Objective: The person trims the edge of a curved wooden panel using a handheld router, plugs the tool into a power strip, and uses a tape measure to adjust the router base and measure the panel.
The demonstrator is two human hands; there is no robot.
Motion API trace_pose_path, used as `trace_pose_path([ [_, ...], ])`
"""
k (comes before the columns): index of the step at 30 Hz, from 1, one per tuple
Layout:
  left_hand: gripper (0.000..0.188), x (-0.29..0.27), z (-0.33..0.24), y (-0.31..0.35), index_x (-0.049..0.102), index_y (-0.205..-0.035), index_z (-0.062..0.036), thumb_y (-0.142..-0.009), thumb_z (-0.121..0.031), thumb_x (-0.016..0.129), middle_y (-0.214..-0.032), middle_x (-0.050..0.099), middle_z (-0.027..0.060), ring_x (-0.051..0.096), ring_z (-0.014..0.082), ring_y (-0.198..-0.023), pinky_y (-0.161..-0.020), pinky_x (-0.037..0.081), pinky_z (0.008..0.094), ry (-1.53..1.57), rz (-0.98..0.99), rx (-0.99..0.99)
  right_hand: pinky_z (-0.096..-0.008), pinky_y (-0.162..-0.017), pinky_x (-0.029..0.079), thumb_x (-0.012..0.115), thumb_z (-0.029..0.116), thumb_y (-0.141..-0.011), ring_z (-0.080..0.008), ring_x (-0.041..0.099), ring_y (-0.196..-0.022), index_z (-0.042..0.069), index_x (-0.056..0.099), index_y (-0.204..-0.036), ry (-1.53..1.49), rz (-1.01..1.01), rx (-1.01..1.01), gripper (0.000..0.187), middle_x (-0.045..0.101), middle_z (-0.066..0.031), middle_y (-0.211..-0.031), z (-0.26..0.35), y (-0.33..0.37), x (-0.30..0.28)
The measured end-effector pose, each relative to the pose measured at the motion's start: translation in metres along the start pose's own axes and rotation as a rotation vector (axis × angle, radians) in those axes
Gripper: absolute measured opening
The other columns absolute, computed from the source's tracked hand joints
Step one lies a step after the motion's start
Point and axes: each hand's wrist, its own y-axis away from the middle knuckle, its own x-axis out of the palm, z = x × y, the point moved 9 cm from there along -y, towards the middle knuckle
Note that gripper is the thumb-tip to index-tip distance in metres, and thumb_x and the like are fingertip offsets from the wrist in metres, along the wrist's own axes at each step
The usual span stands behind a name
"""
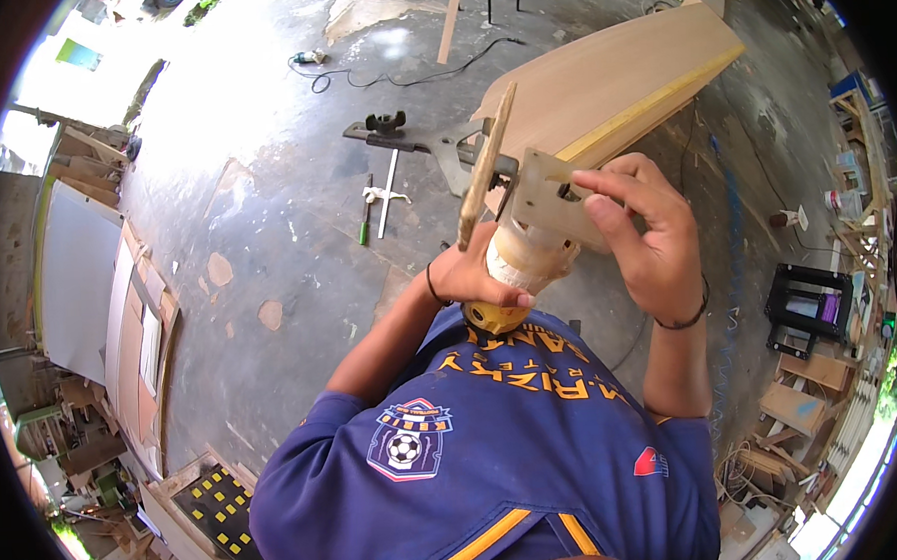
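My left hand (pixel 475 276) grips the pale, dust-covered body of a hand-held router (pixel 528 257) with a yellow end, held up against my chest. Its flat base plate (pixel 545 196) faces away from me, and a thin wooden strip (pixel 484 168) stands on edge at its left side. My right hand (pixel 647 233) pinches the top right part of the base plate with thumb and fingers. Just behind the tool lies a long plywood panel (pixel 600 83) with a yellow edge.
On the concrete floor (pixel 264 188) lie a dark clamp-like tool (pixel 392 132), a green-handled tool (pixel 366 224), a white bar and a black cable (pixel 400 77). Boards lean at the left (pixel 78 276). Black crates and wood scraps stand at the right (pixel 810 304).
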Motion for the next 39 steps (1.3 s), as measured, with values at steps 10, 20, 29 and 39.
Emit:
trace_pose_path([
  [10, 0.068, -0.006, -0.008, 0.0, 0.056, -0.116, 0.0011, -0.058, -0.023, 0.081, -0.107, 0.064, 0.0098, 0.061, 0.0202, -0.097, -0.088, 0.047, 0.0322, -0.188, -0.043, 0.023, -0.0222, -0.066, 0.038, 0.062, 0.007, -0.085, -0.0089, 0.049, -0.073, -0.001, 0.068, -0.096, -0.084, 0.117, 0.131, 0.015, 0.056, -0.0027, -0.081, -0.031, -0.006, 0.008],
  [20, 0.07, -0.01, -0.009, -0.006, 0.057, -0.116, 0.0009, -0.057, -0.027, 0.082, -0.109, 0.064, 0.0108, 0.061, 0.0212, -0.1, -0.091, 0.046, 0.0329, -0.25, 0.008, -0.018, -0.0263, -0.065, 0.042, 0.065, 0.008, -0.081, -0.0123, 0.053, -0.068, -0.001, 0.066, -0.081, -0.066, 0.086, 0.204, 0.01, 0.061, -0.0053, -0.075, -0.036, -0.013, 0.007],
  [29, 0.07, -0.019, -0.006, -0.01, 0.056, -0.116, 0.0012, -0.057, -0.026, 0.082, -0.108, 0.064, 0.0111, 0.06, 0.0213, -0.1, -0.091, 0.046, 0.0331, -0.218, 0.002, 0.004, -0.0283, -0.062, 0.046, 0.066, 0.011, -0.079, -0.0144, 0.057, -0.066, -0.002, 0.066, -0.08, -0.028, 0.057, 0.212, 0.013, 0.064, -0.0087, -0.072, -0.039, -0.02, 0.007],
  [39, 0.067, -0.024, -0.01, -0.01, 0.057, -0.11, -0.0003, -0.055, -0.031, 0.082, -0.101, 0.065, 0.0084, 0.061, 0.0181, -0.092, -0.083, 0.049, 0.032, -0.279, -0.033, 0.066, -0.0261, -0.061, 0.042, 0.066, 0.006, -0.077, -0.0134, 0.053, -0.066, -0.003, 0.065, -0.079, -0.002, 0.062, 0.14, 0.009, 0.058, -0.0066, -0.071, -0.028, -0.024, 0.005],
])
